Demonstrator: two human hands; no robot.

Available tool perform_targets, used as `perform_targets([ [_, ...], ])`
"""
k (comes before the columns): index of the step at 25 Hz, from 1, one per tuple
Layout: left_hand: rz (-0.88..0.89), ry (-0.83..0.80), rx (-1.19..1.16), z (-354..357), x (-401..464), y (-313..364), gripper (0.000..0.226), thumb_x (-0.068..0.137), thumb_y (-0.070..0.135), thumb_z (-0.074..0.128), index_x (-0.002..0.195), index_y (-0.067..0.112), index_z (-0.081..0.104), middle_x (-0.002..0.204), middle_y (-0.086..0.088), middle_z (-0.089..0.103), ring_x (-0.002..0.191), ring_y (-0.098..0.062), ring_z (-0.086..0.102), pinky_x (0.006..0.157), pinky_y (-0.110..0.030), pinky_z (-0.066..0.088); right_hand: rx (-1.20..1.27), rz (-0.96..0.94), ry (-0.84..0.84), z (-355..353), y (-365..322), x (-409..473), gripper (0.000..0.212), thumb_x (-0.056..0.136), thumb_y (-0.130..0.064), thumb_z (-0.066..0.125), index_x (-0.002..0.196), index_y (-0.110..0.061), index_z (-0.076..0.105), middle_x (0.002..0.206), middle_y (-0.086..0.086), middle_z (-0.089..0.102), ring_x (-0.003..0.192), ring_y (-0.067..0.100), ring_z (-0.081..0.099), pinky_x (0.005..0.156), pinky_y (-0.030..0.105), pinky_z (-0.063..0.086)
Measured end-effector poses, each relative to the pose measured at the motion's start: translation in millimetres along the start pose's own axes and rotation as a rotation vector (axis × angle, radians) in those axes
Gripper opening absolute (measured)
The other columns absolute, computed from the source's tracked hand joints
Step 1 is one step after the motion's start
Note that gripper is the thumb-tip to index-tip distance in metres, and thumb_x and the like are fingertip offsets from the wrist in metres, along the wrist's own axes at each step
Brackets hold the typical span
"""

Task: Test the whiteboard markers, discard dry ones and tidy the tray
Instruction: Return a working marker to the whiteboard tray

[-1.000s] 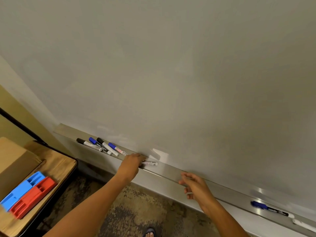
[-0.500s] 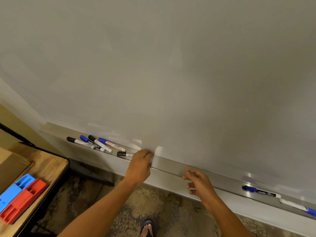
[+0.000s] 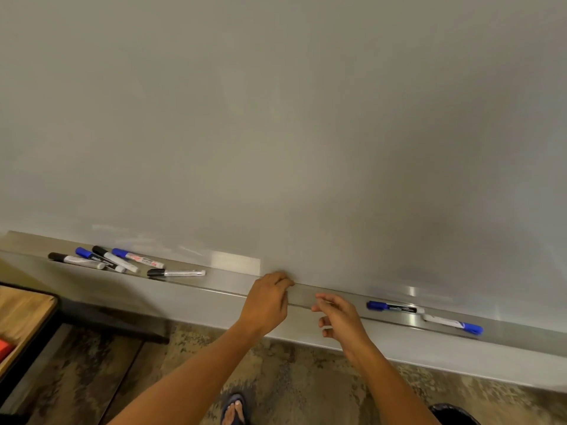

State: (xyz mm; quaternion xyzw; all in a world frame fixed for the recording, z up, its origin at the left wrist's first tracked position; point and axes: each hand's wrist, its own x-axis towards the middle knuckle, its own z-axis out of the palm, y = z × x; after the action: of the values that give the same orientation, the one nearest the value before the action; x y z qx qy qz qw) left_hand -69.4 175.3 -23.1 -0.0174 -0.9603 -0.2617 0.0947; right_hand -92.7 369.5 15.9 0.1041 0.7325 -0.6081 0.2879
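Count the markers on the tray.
7: four bunched at the tray's left end, one just right of them, two end to end right of the hands.

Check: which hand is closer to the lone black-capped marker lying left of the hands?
Left. The left hand rests on the tray edge just right of the black-capped marker; the right hand hovers farther right.
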Motion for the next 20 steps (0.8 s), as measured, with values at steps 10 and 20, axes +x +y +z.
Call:
perform_targets([
  [10,0.017,-0.126,-0.062,79.9,37.7,132.3,0.034,0.099,0.014,0.049,0.131,0.019,0.057,0.134,0.003,0.053,0.116,-0.018,0.055,0.1,-0.025,0.046,0.046,-0.085,0.2,-158.4,33.2,4.9,0.015,0.099,-0.019,0.059,0.112,-0.022,0.066,0.104,0.007,0.068,0.084,0.02,0.062,0.068,0.031,0.052],
  [20,-0.11,-0.228,-0.012,156.3,68.3,193.3,0.025,0.094,0.009,0.054,0.113,0.015,0.068,0.113,-0.002,0.064,0.104,-0.024,0.057,0.086,-0.035,0.052,0.007,-0.044,0.261,-269.2,69.9,3.5,0.022,0.1,-0.016,0.058,0.122,-0.019,0.062,0.1,0.011,0.064,0.081,0.021,0.059,0.064,0.027,0.053],
])
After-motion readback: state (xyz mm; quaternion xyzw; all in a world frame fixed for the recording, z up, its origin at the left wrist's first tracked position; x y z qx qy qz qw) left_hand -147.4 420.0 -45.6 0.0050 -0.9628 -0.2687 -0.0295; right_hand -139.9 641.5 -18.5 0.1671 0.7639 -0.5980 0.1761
